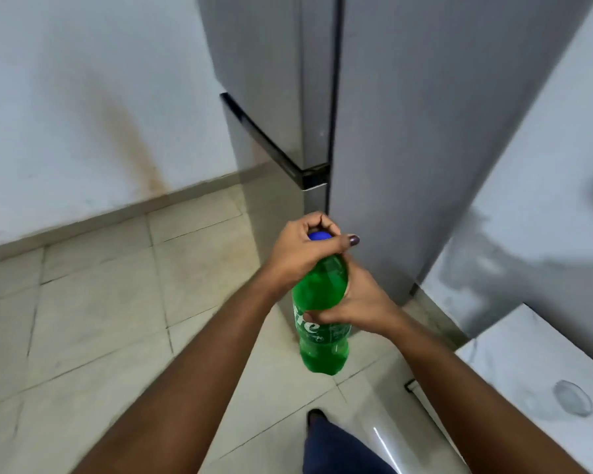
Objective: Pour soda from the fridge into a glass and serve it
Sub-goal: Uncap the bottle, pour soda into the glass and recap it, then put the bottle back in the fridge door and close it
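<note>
A green soda bottle (322, 323) with a blue cap (319, 236) hangs upright in front of me, above the tiled floor. My left hand (305, 248) is wrapped over the cap and neck from above. My right hand (360, 302) grips the bottle's body from the right side, fingers curled around the label. A clear glass (573, 398) stands on the white marble counter (528, 350) at the lower right, apart from both hands. The grey fridge (391, 131) stands just beyond the bottle with its doors closed.
A white wall (83, 114) with a brown stain runs along the left. Beige floor tiles (100, 302) spread below. My leg and shoe (317, 417) show at the bottom. A white wall or panel (545, 200) rises right of the fridge.
</note>
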